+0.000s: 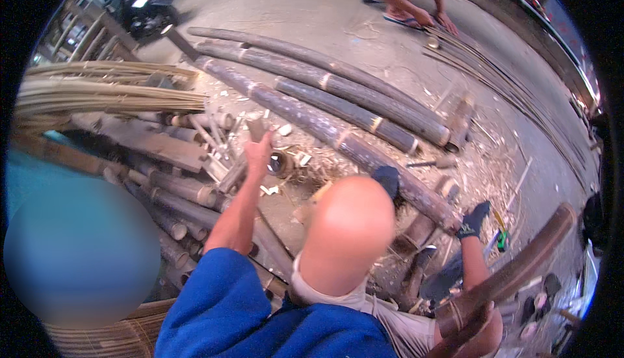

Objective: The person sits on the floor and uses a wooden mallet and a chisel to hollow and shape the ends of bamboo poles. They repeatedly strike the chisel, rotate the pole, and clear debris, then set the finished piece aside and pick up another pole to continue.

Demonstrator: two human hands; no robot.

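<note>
Floor shavings [489, 177] border right hand's [475, 217] illegibly marked glove [470, 226].

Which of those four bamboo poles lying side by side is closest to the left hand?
The long mottled bamboo pole with whitish patches; the other three poles lie beyond it, farther from the left hand.

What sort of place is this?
Probably a bamboo workshop: long bamboo poles lie on the floor, with pale shavings scattered around and a bundle of thin strips at left.
</note>
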